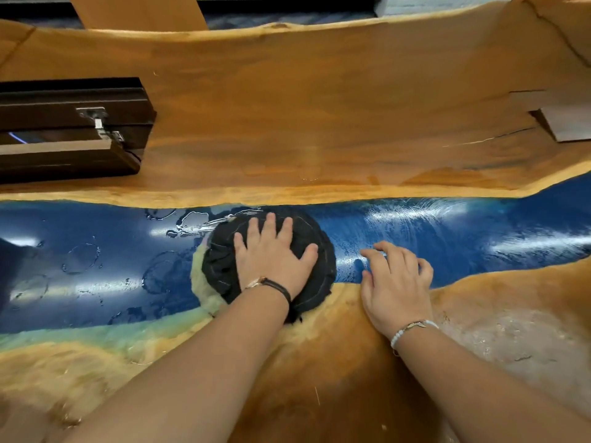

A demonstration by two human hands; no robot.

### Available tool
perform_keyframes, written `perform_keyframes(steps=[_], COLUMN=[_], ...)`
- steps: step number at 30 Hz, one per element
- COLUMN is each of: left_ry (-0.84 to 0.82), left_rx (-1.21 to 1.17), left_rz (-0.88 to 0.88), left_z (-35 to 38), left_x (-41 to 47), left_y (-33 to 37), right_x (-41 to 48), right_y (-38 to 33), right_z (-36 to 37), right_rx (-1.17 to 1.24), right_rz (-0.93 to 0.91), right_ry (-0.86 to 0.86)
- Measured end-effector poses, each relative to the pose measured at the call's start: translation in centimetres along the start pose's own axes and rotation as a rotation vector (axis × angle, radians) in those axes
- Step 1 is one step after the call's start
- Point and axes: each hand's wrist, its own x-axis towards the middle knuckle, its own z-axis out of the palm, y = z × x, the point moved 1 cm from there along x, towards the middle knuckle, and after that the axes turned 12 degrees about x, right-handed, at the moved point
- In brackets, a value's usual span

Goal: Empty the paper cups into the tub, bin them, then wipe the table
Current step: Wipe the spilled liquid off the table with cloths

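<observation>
Forearms out over the wood-and-blue-resin table, left hand presses a flat, spread grip on the round dark cloth, water rings just leftward; right hand rests empty.

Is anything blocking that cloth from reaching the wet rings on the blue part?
Nothing visible. The left hand presses the cloth flat on the blue strip; the wet rings lie just left of it. The dark box sits back on the wood.

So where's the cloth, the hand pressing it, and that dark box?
cloth (pixel 220 266): head view, its folded left edge.
left hand (pixel 275 260): head view, back of the hand.
dark box (pixel 64 166): head view, its near side.
</observation>
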Motion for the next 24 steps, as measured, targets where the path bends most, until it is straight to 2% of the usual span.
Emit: perform_keyframes(steps=[3,5,11,14,16,19,22,24], left_ry=[0.018,0.023,0.006,-0.039,-0.015,0.031,0.019,0.045], left_rx=[0.047,0.076,0.001,-0.034,-0.011,0.043,0.119,0.113], left_rz=[0.243,0.280,-0.049,-0.122,-0.039,0.207,0.422,0.466], left_z=[0.5,0.9,0.1,-0.1,-0.2,-0.1,0.9,1.3], left_x=[-2.6,-3.4,2.1,3.5,2.9,0.0,-3.7,-4.6], left_y=[-0.4,-1.9,-3.1,-1.0,0.6,1.4,-1.1,-4.0], right_x=[0.0,0.0,0.1,0.2,0.2,0.1,0.1,0.1], right_y=[0.0,0.0,-0.1,-0.2,-0.1,-0.1,0.0,0.0], right_z=[0.0,0.0,0.0,-0.1,-0.1,-0.1,-0.1,0.0], right_rx=[0.006,0.011,0.024,0.025,0.029,0.029,0.040,0.052], right_rz=[0.013,0.025,0.036,0.032,0.026,0.030,0.023,0.020], right_ry=[-0.014,-0.029,-0.041,-0.037,-0.030,-0.029,-0.022,-0.013])
